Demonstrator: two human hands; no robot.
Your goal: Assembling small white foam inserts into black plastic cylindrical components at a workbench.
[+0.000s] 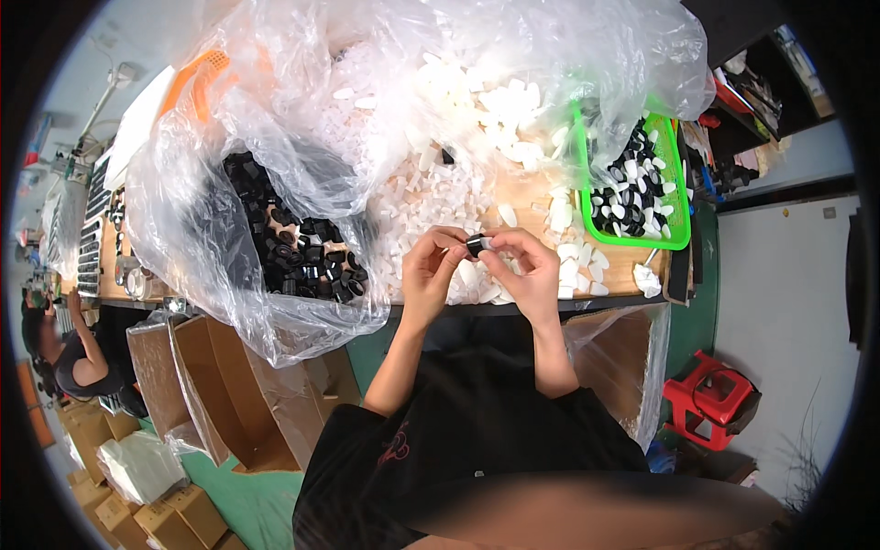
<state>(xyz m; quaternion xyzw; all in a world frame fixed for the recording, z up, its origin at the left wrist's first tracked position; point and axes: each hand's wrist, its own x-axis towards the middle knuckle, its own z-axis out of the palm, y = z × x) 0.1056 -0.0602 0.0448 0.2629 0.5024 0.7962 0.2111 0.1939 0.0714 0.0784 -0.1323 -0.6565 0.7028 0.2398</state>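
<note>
In front of my chest, at the table's near edge, both hands meet at one small black cap [475,245]. My left hand [429,273] pinches its left side between thumb and fingertips. From the other side, the thumb and fingers of my right hand [525,268] close on the cap, where a bit of white shows at its right end. Whether that white bit is a separate piece, I cannot tell. Under and behind my hands lie many small white plastic pieces [431,197], some oval and flat. More black caps [312,261] fill an open clear plastic bag [183,229] on the left.
A green basket [680,240] of black and white pieces stands right. Clear plastic sheeting [587,37] covers the back. Crumpled tissue [647,280] lies near the right edge. Below are an open cardboard box [220,385] and a red stool [715,394]. Another person [82,362] is far left.
</note>
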